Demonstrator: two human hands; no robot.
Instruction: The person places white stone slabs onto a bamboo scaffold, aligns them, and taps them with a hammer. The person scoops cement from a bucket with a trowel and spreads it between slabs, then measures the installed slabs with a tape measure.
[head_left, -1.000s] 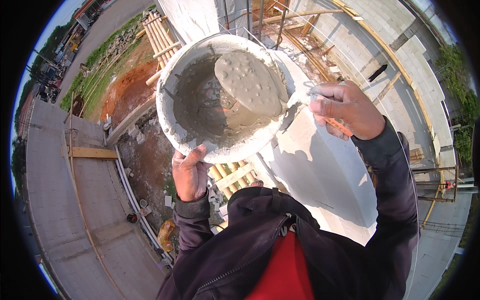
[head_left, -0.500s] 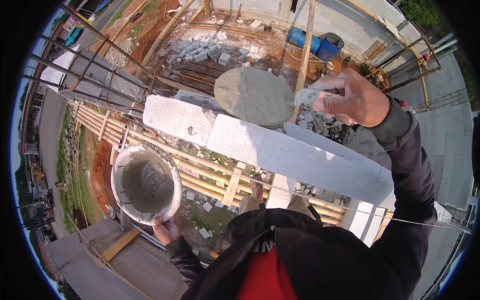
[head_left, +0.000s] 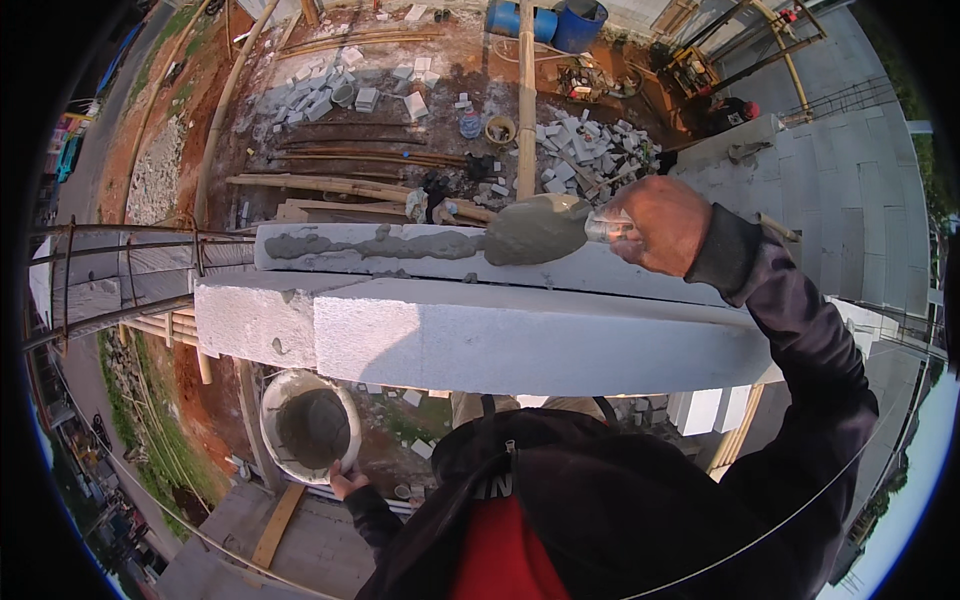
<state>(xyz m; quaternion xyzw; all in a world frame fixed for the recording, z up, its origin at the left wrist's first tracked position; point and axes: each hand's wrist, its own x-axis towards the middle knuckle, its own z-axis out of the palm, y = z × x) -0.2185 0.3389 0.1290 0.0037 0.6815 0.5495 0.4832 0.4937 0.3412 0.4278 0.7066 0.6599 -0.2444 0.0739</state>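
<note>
My right hand (head_left: 655,228) grips the handle of a trowel, its fingers wrapped round it. The trowel's broad, mortar-coated blade (head_left: 538,232) lies over the back row of pale blocks (head_left: 650,268). Leftward from the blade, a rough strip of wet grey mortar (head_left: 385,243) runs along that row. A second row of white blocks (head_left: 540,340) stands on my side of it, with a narrow gap between. Low on the left, my left hand (head_left: 348,480) holds the rim of a mortar-caked bucket (head_left: 353,425). Grey mortar (head_left: 312,430) sits inside the bucket.
Beyond the wall, broken blocks (head_left: 590,155) and bamboo poles (head_left: 330,185) lie on the ground. Blue drums (head_left: 580,25) stand farther back. An upright pole (head_left: 527,110) rises behind the trowel. Steel bars (head_left: 130,232) jut at the left. A string (head_left: 760,535) crosses near my right arm.
My right hand has lowered the mortar-loaded trowel onto the back row. A mortar strip now shows there. The view has shifted, and my left hand still holds the bucket.
</note>
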